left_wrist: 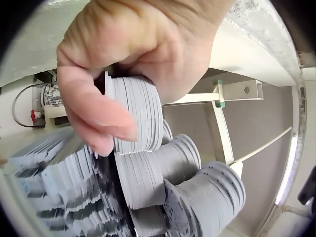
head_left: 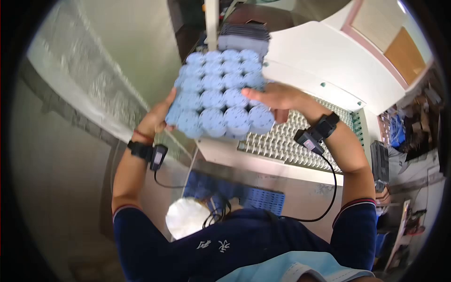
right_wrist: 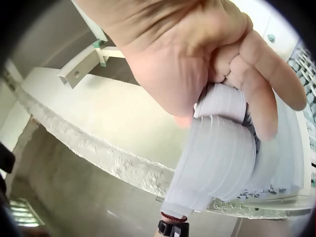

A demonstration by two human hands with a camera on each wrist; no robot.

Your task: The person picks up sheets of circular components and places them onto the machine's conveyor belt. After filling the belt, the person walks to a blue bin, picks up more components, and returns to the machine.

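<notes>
Both hands hold up a thick block of thin, light-blue speckled sheets [head_left: 213,96], whose top shows rows of round lobes. My left hand [head_left: 157,113] grips its left edge. In the left wrist view, the curled left fingers [left_wrist: 98,108] and the palm clasp one layered, rounded column [left_wrist: 140,113] of the block. On the right edge, my right hand [head_left: 282,97] has its thumb over the top and its other fingers lower along the side. In the right wrist view, that hand [right_wrist: 192,54] wraps around the layered side [right_wrist: 222,153].
Beneath and right of the block lies a bed of metal loops [head_left: 286,141] within a white machine housing [head_left: 310,61]. A dark-topped grey stack [head_left: 244,40] stands behind. Below are a blue slotted plastic piece [head_left: 265,201] and a white round object [head_left: 187,218]. Cables hang from both wrists.
</notes>
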